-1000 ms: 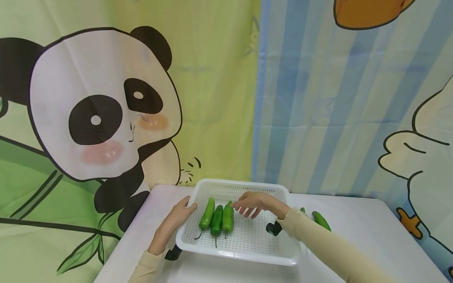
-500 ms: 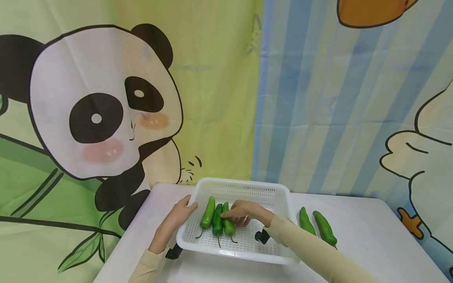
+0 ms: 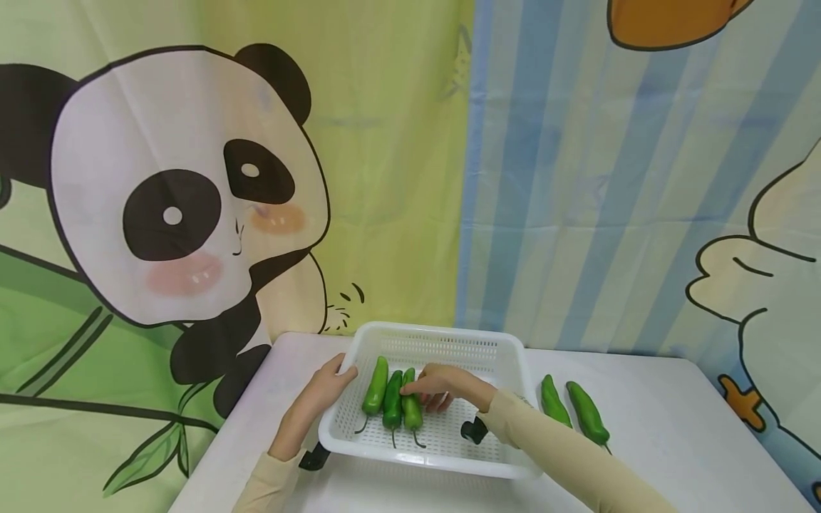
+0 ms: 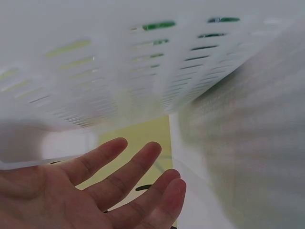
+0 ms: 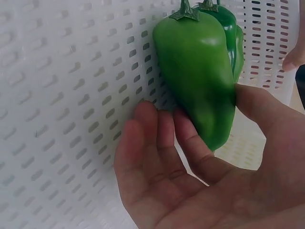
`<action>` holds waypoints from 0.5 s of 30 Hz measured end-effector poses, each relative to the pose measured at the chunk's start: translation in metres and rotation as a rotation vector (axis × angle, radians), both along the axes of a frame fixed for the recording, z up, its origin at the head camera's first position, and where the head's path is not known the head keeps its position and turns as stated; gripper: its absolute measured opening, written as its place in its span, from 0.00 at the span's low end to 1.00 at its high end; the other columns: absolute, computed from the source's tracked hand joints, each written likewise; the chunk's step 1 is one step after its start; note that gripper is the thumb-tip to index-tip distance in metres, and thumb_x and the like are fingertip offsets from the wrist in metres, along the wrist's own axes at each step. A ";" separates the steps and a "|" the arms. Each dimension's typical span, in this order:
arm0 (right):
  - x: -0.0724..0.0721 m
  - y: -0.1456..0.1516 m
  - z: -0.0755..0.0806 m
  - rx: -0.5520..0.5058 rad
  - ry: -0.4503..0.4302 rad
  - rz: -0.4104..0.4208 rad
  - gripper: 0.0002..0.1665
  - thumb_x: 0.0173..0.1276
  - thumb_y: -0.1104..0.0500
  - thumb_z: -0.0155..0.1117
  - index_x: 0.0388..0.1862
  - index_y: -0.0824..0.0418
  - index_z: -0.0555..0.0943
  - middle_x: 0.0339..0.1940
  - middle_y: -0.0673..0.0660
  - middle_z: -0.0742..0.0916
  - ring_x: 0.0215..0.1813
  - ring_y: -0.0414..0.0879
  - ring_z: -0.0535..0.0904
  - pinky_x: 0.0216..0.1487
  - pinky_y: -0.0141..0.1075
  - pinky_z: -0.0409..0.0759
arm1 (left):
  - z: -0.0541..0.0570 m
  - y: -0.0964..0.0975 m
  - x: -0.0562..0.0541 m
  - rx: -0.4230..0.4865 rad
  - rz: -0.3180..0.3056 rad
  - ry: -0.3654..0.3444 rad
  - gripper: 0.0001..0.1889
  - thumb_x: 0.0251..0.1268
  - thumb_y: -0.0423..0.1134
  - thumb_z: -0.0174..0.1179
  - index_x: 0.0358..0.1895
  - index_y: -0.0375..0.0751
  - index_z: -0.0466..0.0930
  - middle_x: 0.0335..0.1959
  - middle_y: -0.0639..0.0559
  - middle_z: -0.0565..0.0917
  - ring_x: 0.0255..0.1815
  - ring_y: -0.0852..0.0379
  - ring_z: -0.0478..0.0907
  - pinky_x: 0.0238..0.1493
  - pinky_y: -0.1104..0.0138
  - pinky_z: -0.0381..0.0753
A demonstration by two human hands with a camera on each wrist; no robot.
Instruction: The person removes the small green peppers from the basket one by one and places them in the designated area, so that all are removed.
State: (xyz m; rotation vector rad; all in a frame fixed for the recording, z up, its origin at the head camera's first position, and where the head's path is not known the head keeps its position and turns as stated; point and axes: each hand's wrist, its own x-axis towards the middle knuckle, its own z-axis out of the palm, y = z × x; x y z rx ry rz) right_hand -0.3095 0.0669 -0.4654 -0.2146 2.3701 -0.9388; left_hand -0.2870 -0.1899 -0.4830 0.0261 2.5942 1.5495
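one pepper, partly finger-covered, pinched in right hand, left hand gripping basket rim

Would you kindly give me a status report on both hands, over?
Right hand pinching rightmost pepper inside white basket. Left hand on basket's left rim. Nothing visibly in the way.

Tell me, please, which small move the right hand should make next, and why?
Probably lift the glossy, tapered green pepper straight up: the right hand has thumb and forefinger on opposite sides of it, the darker green pepper lies close beside it, and the left hand holds the white perforated plastic basket.
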 end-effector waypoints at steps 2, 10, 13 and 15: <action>-0.002 0.003 -0.002 -0.029 -0.031 0.001 0.22 0.67 0.42 0.67 0.39 0.61 0.83 0.39 0.61 0.87 0.38 0.54 0.88 0.40 0.48 0.90 | 0.000 0.000 0.000 0.002 0.000 -0.001 0.25 0.77 0.45 0.50 0.73 0.41 0.66 0.53 0.33 0.84 0.33 0.48 0.88 0.25 0.57 0.90; -0.012 0.017 -0.002 -0.167 -0.241 -0.051 0.23 0.68 0.40 0.66 0.36 0.61 0.81 0.35 0.57 0.84 0.32 0.47 0.82 0.34 0.38 0.86 | -0.001 0.001 0.000 0.021 -0.002 0.013 0.25 0.78 0.44 0.50 0.72 0.40 0.66 0.53 0.32 0.84 0.33 0.48 0.88 0.25 0.57 0.90; -0.015 0.023 -0.003 -0.185 -0.259 -0.066 0.24 0.66 0.40 0.66 0.36 0.61 0.80 0.34 0.57 0.85 0.33 0.47 0.83 0.35 0.38 0.88 | -0.001 0.001 0.000 0.026 -0.004 0.011 0.25 0.77 0.44 0.50 0.72 0.40 0.66 0.53 0.32 0.83 0.34 0.47 0.88 0.26 0.57 0.91; -0.015 0.026 -0.003 -0.191 -0.268 -0.072 0.25 0.66 0.39 0.66 0.37 0.61 0.80 0.35 0.57 0.86 0.33 0.47 0.83 0.37 0.39 0.88 | -0.001 0.001 0.000 0.027 -0.007 0.010 0.25 0.77 0.43 0.50 0.72 0.40 0.66 0.54 0.31 0.83 0.35 0.47 0.88 0.26 0.57 0.91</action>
